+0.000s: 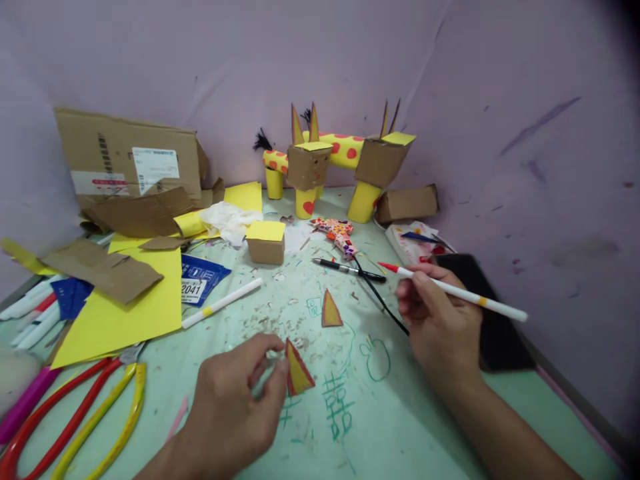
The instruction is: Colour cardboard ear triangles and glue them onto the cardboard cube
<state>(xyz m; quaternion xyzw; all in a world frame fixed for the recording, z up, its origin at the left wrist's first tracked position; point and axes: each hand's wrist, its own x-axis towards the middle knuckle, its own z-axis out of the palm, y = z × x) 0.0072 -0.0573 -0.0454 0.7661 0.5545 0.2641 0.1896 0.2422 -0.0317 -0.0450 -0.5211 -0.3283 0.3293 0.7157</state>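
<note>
Between the thumb and forefinger of my left hand (240, 393) is a small cardboard triangle (300, 375), yellow-brown with a red border, pinched at its left edge. My right hand (440, 320) is closed around a white felt-tip pen (463, 291), its red tip uncapped and pointing left, clear of the table. A second bordered triangle (331, 311) lies flat just beyond the first. Past it sits a small cardboard box with a yellow top (266, 243). Two cardboard animals, one nearer (309, 167) and one to its right (383, 160), stand upright at the back with pointed ears.
Scissors (75, 413) with red and yellow handles lie at the left, near yellow paper (145, 313) and cardboard scraps. A white pen (223, 303), a black pen (345, 269) and a glue gun (337, 233) lie mid-table. A dark phone (500, 333) is beside my right hand.
</note>
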